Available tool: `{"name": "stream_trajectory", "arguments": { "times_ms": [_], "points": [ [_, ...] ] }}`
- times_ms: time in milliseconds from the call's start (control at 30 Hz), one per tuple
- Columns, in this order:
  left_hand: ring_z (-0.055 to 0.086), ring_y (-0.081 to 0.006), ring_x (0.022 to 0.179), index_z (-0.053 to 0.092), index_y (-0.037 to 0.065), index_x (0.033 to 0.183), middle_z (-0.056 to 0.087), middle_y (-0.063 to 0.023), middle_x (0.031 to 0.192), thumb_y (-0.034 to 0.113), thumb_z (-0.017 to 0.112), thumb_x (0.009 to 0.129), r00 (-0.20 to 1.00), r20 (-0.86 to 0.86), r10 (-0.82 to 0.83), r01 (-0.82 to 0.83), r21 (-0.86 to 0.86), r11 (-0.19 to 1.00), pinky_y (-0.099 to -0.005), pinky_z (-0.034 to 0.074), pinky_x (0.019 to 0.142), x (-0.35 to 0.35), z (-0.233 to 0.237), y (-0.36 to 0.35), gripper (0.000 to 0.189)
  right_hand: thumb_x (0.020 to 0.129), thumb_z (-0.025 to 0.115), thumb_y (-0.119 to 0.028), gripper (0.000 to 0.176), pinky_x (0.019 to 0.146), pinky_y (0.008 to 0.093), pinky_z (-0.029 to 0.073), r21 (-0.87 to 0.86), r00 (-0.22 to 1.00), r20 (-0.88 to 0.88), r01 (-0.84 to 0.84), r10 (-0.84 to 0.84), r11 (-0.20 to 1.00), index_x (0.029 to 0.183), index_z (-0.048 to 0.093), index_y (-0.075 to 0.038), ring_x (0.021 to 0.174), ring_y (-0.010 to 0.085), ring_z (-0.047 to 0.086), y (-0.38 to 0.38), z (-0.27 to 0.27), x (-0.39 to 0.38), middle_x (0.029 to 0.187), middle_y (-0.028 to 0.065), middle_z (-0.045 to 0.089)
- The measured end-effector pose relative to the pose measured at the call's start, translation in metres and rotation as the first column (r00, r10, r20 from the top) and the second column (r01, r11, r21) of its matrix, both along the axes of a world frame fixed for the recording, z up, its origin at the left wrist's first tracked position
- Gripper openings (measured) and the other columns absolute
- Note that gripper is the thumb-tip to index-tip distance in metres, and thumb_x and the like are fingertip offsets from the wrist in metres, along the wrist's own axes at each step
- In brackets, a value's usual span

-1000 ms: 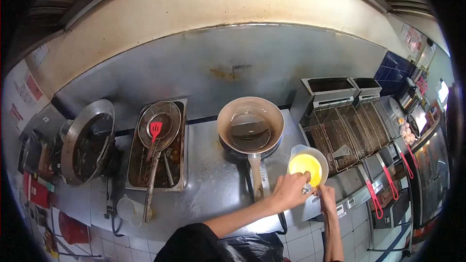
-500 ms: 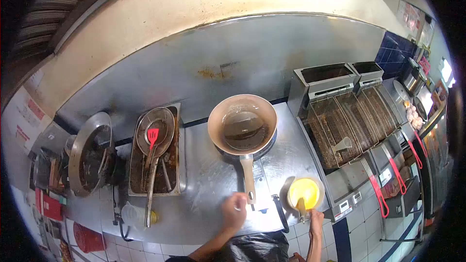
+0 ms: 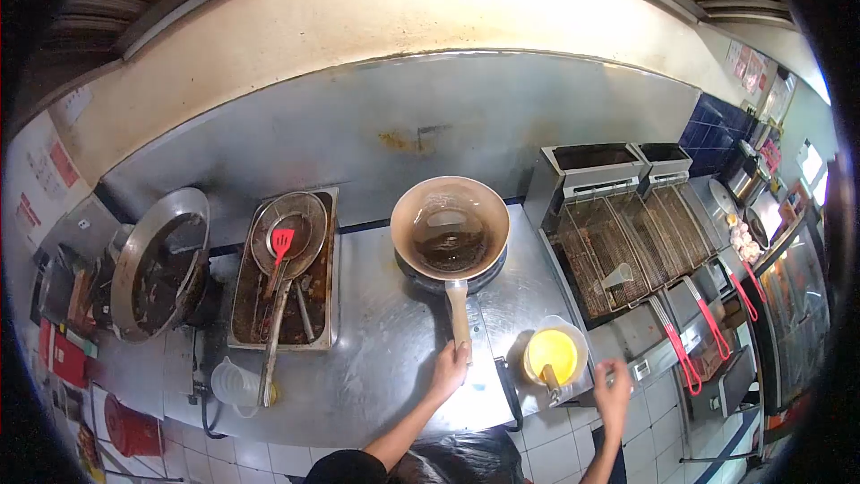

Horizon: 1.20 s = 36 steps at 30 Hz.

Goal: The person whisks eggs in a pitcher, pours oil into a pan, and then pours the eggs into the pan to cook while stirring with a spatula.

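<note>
A deep frying pan (image 3: 412, 220) with a tan interior stands on the burner in the middle, a pool of oil in its bottom. My left hand (image 3: 451, 371) is wrapped round the end of its beige handle (image 3: 459, 318). To the right of the handle, a clear plastic jug (image 3: 578, 333) holds yellow liquid that looks like beaten egg (image 3: 553, 351). A utensil (image 3: 550, 380) leans in it, its handle end over the front rim. Just right of the jug, my right hand (image 3: 613, 385) is raised with bent fingers apart and nothing visible in them.
Fryer baskets (image 3: 600, 255) with red handles fill the right side. On the left, a tray (image 3: 335, 305) bears strainers and a red slotted spatula (image 3: 282, 244). A large wok (image 3: 125, 291) stands farther left, and a clear measuring jug (image 3: 235, 384) sits near the counter's front edge.
My left hand has closed round the pan handle. My right hand has moved away from the jug to the right and let go of the utensil. The view has shifted slightly.
</note>
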State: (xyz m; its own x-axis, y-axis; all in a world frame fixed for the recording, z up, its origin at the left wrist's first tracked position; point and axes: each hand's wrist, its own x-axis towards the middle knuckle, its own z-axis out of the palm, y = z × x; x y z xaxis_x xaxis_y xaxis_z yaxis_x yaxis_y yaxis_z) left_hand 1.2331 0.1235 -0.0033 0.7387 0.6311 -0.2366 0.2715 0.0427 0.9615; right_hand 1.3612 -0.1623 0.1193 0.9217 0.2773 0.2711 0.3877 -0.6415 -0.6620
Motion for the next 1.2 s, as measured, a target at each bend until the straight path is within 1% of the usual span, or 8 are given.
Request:
{"name": "stream_trajectory", "arguments": {
  "times_ms": [167, 267, 333, 467, 567, 667, 867, 1200],
  "points": [
    [0.059, -0.0124, 0.065, 0.055, 0.001, 0.109, 0.062, -0.0056, 0.077, 0.034, 0.043, 0.097, 0.990, 0.076, -0.118, 0.129, -0.171, 0.977, -0.0246, 0.048, 0.056, -0.027, 0.029, 0.012, 0.037, 0.080, 0.059, -0.008, 0.018, 0.082, 0.0359, 0.044, 0.045, 0.907, 0.176, -0.395, 0.382, 0.917, 0.094, 0.057, 0.002, 0.090, 0.0322, 0.059, 0.096, 0.197, -0.062, 0.093, 0.0167, 0.060],
    [0.060, -0.0104, 0.070, 0.054, 0.003, 0.116, 0.063, -0.0039, 0.083, 0.033, 0.044, 0.097, 0.950, 0.264, -0.166, 0.202, -0.116, 0.973, -0.0234, 0.049, 0.060, -0.061, 0.002, 0.020, 0.037, 0.075, 0.066, -0.016, 0.027, 0.083, 0.0397, 0.044, -0.200, 0.558, 0.242, -0.772, 0.794, 0.604, 0.095, 0.058, -0.002, 0.088, 0.0314, 0.058, 0.150, 0.270, -0.114, 0.094, 0.0144, 0.060],
    [0.059, -0.0109, 0.070, 0.054, 0.004, 0.116, 0.063, -0.0041, 0.084, 0.031, 0.045, 0.097, 0.978, 0.168, -0.126, 0.146, -0.112, 0.983, -0.0242, 0.049, 0.061, -0.111, -0.019, 0.024, 0.035, 0.073, 0.067, -0.023, 0.028, 0.087, 0.0445, 0.042, -0.274, 0.343, 0.207, -0.879, 0.916, 0.390, 0.090, 0.060, -0.001, 0.091, 0.0295, 0.060, 0.193, 0.290, -0.152, 0.093, 0.0144, 0.062],
    [0.056, -0.0113, 0.072, 0.055, 0.007, 0.117, 0.063, -0.0046, 0.087, 0.027, 0.047, 0.096, 0.990, 0.041, -0.136, 0.137, -0.023, 0.990, -0.0254, 0.046, 0.065, -0.167, -0.027, 0.037, 0.030, 0.074, 0.066, -0.023, 0.028, 0.087, 0.0441, 0.042, -0.409, 0.027, 0.213, -0.906, 0.977, 0.114, 0.091, 0.059, -0.001, 0.091, 0.0293, 0.060, 0.246, 0.274, -0.223, 0.092, 0.0141, 0.062],
    [0.055, -0.0086, 0.073, 0.058, 0.008, 0.114, 0.063, -0.0040, 0.087, 0.025, 0.049, 0.095, 0.998, 0.045, -0.036, 0.038, -0.041, 0.998, -0.0225, 0.045, 0.063, -0.204, 0.042, 0.057, 0.027, 0.074, 0.066, -0.023, 0.028, 0.086, 0.0439, 0.043, -0.450, -0.079, 0.198, -0.893, 0.977, 0.019, 0.091, 0.059, -0.002, 0.090, 0.0291, 0.060, 0.268, 0.258, -0.263, 0.092, 0.0139, 0.061],
    [0.057, -0.0099, 0.075, 0.058, 0.006, 0.111, 0.063, -0.0050, 0.087, 0.021, 0.049, 0.095, 0.993, 0.039, 0.109, -0.108, -0.045, 0.993, -0.0241, 0.046, 0.066, -0.242, 0.060, 0.072, 0.024, 0.075, 0.066, -0.023, 0.028, 0.086, 0.0436, 0.043, -0.464, -0.171, 0.205, -0.884, 0.964, -0.058, 0.092, 0.058, -0.002, 0.090, 0.0290, 0.060, 0.286, 0.253, -0.297, 0.092, 0.0137, 0.061],
    [0.056, -0.0079, 0.073, 0.058, 0.007, 0.109, 0.062, -0.0028, 0.084, 0.020, 0.050, 0.095, 0.970, 0.109, 0.216, -0.212, -0.051, 0.976, -0.0213, 0.046, 0.062, -0.289, 0.038, 0.069, 0.021, 0.076, 0.065, -0.023, 0.028, 0.085, 0.0431, 0.043, -0.499, -0.288, 0.217, -0.854, 0.932, -0.148, 0.093, 0.057, -0.002, 0.089, 0.0287, 0.060, 0.302, 0.260, -0.336, 0.091, 0.0134, 0.060],
    [0.058, -0.0092, 0.074, 0.059, 0.004, 0.106, 0.064, -0.0043, 0.083, 0.013, 0.049, 0.094, 0.989, 0.144, 0.036, -0.029, -0.053, 0.998, -0.0243, 0.046, 0.067, -0.274, 0.039, 0.063, 0.019, 0.077, 0.063, -0.024, 0.028, 0.084, 0.0423, 0.044, -0.563, -0.356, 0.226, -0.807, 0.907, -0.176, 0.095, 0.056, -0.003, 0.088, 0.0282, 0.060, 0.316, 0.267, -0.355, 0.090, 0.0127, 0.060]
  ]
}}
